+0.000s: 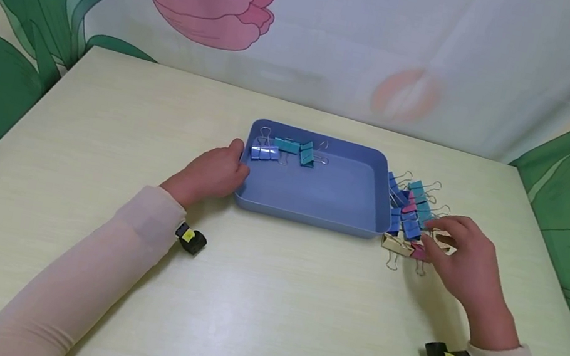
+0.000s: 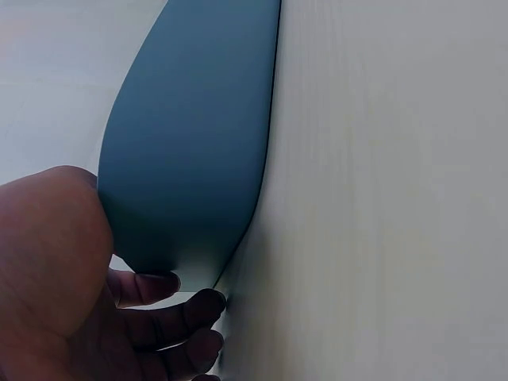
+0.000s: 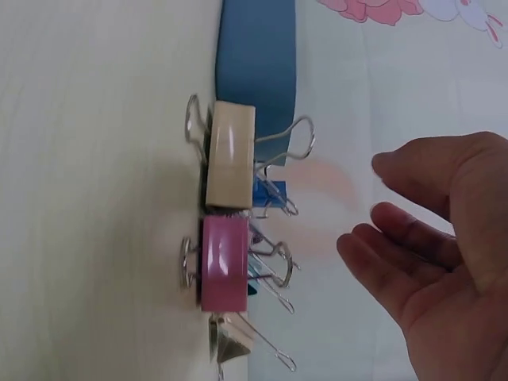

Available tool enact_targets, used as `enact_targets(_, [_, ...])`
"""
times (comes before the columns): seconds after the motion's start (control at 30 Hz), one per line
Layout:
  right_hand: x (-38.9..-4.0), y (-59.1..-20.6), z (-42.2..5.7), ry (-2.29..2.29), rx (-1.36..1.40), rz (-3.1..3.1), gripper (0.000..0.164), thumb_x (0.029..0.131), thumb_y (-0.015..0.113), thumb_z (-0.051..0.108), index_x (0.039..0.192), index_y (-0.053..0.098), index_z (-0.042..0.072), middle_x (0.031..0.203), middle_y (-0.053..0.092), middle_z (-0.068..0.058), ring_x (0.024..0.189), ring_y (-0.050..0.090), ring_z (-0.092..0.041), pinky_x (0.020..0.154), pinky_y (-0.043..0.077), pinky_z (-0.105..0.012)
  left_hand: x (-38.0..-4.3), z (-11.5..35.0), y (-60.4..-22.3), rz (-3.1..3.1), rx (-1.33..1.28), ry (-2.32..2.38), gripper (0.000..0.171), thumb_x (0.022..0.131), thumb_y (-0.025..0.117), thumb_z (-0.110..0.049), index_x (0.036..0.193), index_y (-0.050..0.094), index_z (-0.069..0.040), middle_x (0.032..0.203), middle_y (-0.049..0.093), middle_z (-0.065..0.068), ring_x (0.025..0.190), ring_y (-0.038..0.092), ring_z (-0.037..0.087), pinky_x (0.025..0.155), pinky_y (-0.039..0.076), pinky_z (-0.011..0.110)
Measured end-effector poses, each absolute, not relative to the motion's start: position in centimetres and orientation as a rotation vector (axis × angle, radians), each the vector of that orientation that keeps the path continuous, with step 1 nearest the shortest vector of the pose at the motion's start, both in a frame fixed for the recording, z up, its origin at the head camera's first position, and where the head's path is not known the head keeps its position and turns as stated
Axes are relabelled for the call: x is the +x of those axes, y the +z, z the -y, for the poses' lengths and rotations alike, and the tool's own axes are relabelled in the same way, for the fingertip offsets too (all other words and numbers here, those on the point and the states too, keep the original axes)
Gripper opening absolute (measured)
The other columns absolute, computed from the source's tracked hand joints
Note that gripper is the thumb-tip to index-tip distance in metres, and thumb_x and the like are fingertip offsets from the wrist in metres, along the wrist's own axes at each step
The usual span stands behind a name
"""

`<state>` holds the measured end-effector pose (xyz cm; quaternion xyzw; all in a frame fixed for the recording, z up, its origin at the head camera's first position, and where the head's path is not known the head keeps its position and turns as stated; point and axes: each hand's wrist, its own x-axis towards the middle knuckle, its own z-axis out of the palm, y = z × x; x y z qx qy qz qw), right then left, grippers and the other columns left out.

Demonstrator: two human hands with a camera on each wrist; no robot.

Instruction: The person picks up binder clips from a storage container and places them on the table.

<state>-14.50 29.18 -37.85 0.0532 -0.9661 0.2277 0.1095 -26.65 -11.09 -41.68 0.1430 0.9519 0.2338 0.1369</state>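
The right hand [image 1: 462, 260], thumb and fingers apart and empty, hovers at the heap of clips [image 1: 410, 227] still left right of centre, while the left hand [image 1: 211, 171] grips the central tray [image 1: 306, 217], where only 3 clips [image 1: 286, 145] lie.

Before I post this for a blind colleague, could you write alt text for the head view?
A person's left hand holds a blue tray containing three binder clips, while the right hand hovers by a pile of colored clips beside it. Tray and pile sit on a pale table before a flower-patterned backdrop.
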Motion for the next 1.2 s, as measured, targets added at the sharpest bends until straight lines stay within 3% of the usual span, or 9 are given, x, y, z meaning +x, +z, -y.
enact_targets(0.1, [-14.7, -37.7, -28.9, 0.845, 0.099, 2.819, 0.029, 0.091, 0.065, 0.016, 0.118, 0.064, 0.006, 0.120, 0.059, -0.013, 0.103, 0.067, -0.035, 0.080, 0.056, -0.031, -26.6, 11.1, -41.8, -2.762, 0.413, 0.678, 0.039, 0.098, 0.031, -0.023, 0.124, 0.036, 0.005, 0.082, 0.049, 0.011, 0.076, 0.053, 0.026, 0.068, 0.040, 0.034])
enact_targets(0.2, [-14.9, -37.4, -28.6, 1.016, 0.023, 2.809, 0.034, 0.093, 0.063, 0.021, 0.125, 0.060, 0.008, 0.123, 0.059, -0.011, 0.111, 0.063, -0.029, 0.082, 0.051, -0.014, -26.6, 11.1, -41.9, -2.766, 0.407, 0.680, 0.039, 0.099, 0.032, -0.024, 0.125, 0.036, 0.005, 0.082, 0.049, 0.011, 0.076, 0.053, 0.026, 0.068, 0.040, 0.034])
enact_targets(0.27, [-15.0, -37.2, -28.5, 1.126, -0.016, 2.794, 0.036, 0.094, 0.061, 0.023, 0.127, 0.059, 0.009, 0.125, 0.059, -0.010, 0.113, 0.060, -0.022, 0.085, 0.046, -0.008, -26.6, 11.1, -41.9, -2.765, 0.403, 0.683, 0.038, 0.099, 0.032, -0.024, 0.124, 0.036, 0.005, 0.083, 0.049, 0.011, 0.076, 0.053, 0.026, 0.068, 0.040, 0.034])
enact_targets(0.4, [-15.5, -37.2, -28.6, 1.283, -0.055, 2.753, 0.037, 0.095, 0.060, 0.025, 0.129, 0.057, 0.011, 0.125, 0.059, -0.007, 0.109, 0.057, -0.006, 0.086, 0.044, -0.007, -26.6, 11.1, -41.8, -2.760, 0.398, 0.687, 0.037, 0.099, 0.033, -0.024, 0.123, 0.036, 0.004, 0.083, 0.049, 0.012, 0.076, 0.053, 0.026, 0.068, 0.040, 0.034])
enact_targets(0.5, [-15.9, -37.4, -28.7, 1.362, -0.060, 2.715, 0.037, 0.095, 0.060, 0.026, 0.129, 0.056, 0.011, 0.122, 0.060, -0.004, 0.106, 0.056, -0.001, 0.085, 0.046, -0.009, -26.5, 11.1, -41.8, -2.764, 0.407, 0.687, 0.036, 0.099, 0.033, -0.023, 0.122, 0.037, 0.004, 0.082, 0.049, 0.012, 0.075, 0.053, 0.026, 0.067, 0.040, 0.034])
enact_targets(0.67, [-16.4, -37.6, -28.4, 1.447, -0.049, 2.640, 0.036, 0.095, 0.061, 0.023, 0.128, 0.057, 0.011, 0.116, 0.062, 0.006, 0.105, 0.058, -0.003, 0.084, 0.048, -0.012, -26.6, 11.0, -41.9, -2.776, 0.421, 0.685, 0.036, 0.099, 0.033, -0.023, 0.122, 0.037, 0.004, 0.081, 0.049, 0.011, 0.075, 0.053, 0.026, 0.068, 0.040, 0.034])
enact_targets(0.93, [-17.2, -37.8, -27.4, 1.611, 0.064, 2.514, 0.032, 0.094, 0.062, 0.015, 0.125, 0.059, 0.007, 0.113, 0.065, -0.005, 0.100, 0.065, -0.013, 0.083, 0.052, -0.016, -26.7, 11.1, -42.1, -2.782, 0.429, 0.683, 0.037, 0.099, 0.033, -0.023, 0.123, 0.036, 0.005, 0.080, 0.049, 0.011, 0.074, 0.052, 0.025, 0.067, 0.040, 0.034])
enact_targets(1.2, [-18.4, -38.3, -26.5, 1.725, 0.115, 2.440, 0.031, 0.094, 0.060, 0.009, 0.125, 0.059, 0.006, 0.114, 0.063, 0.003, 0.105, 0.062, -0.014, 0.084, 0.051, -0.016, -26.8, 11.0, -42.1, -2.782, 0.419, 0.684, 0.037, 0.099, 0.033, -0.023, 0.123, 0.037, 0.004, 0.080, 0.048, 0.011, 0.074, 0.053, 0.025, 0.066, 0.040, 0.033])
